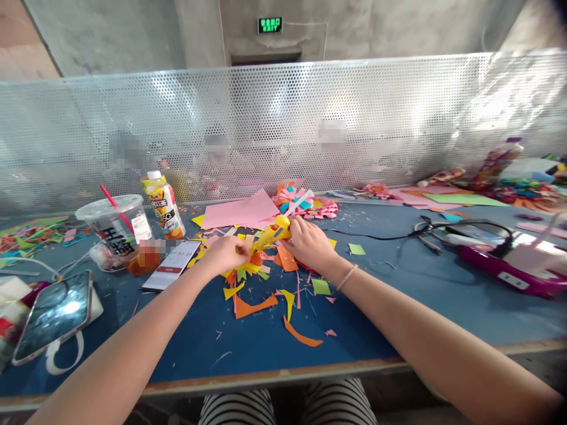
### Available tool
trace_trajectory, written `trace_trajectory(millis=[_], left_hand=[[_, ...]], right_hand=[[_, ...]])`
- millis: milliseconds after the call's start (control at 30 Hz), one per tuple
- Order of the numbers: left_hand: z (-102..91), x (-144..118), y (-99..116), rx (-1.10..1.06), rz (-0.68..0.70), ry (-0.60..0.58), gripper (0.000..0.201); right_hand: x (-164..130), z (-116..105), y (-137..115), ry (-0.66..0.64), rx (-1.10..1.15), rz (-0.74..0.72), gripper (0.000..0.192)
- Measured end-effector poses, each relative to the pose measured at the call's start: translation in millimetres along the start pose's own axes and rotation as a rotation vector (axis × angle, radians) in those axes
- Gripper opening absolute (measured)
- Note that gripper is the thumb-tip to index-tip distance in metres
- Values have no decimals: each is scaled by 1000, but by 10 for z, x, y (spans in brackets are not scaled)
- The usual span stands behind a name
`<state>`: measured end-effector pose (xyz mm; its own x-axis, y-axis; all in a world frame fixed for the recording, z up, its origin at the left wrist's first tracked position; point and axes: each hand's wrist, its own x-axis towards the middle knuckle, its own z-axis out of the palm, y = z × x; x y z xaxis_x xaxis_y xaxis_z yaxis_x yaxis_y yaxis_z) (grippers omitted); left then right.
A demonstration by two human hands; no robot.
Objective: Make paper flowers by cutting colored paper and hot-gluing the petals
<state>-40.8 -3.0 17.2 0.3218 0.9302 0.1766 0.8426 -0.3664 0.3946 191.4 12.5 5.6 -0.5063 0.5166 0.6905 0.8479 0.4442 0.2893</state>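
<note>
A yellow glue gun (pixel 271 234) with a white glue stick (pixel 297 202) poking out of its back is gripped in my right hand (pixel 309 242). Its front end points left and down toward my left hand (pixel 228 254). The fingers of my left hand are pinched together close to the gun's tip; what they hold is too small and covered to make out. Below both hands lie yellow, green and orange paper scraps (pixel 254 305). Just behind them are a pink paper sheet (pixel 241 209) and pink and blue paper flowers (pixel 292 199).
On the left stand a plastic drink cup (pixel 116 227) with a red straw and a bottle (pixel 165 203), near two phones (pixel 173 265) (pixel 57 313). A purple power strip (pixel 509 268) with black cables lies right. A perforated metal screen (pixel 376 118) borders the blue table (pixel 186 348).
</note>
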Motion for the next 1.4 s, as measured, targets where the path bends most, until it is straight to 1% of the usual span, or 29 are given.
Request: trace_trajectory(millis=[67,167,233,300,467,567,800,1033,1400], left_hand=[[17,-10,3,52,86,21,12],[29,-23,-3,148,190,40,20],[25,-37,7,210,239,33,22],[18,-56,32,259,268,13,20],[12,-93,98,310,249,11,18],[14,-91,95,314,228,18,16],[8,-84,82,362,235,27,16],[51,-77,72,360,229,27,16],[41,-73,76,353,251,13,15]], right_hand=[[2,-5,40,-16,-4,40,32],[1,-1,105,-6,1,108,36],[1,-3,137,11,11,128,40],[3,-15,156,25,19,138,42],[19,-60,169,37,56,190,42],[25,-67,186,37,60,227,40],[22,-61,256,26,60,301,36],[-5,-36,319,40,68,319,42],[-1,-29,361,-10,94,388,50]])
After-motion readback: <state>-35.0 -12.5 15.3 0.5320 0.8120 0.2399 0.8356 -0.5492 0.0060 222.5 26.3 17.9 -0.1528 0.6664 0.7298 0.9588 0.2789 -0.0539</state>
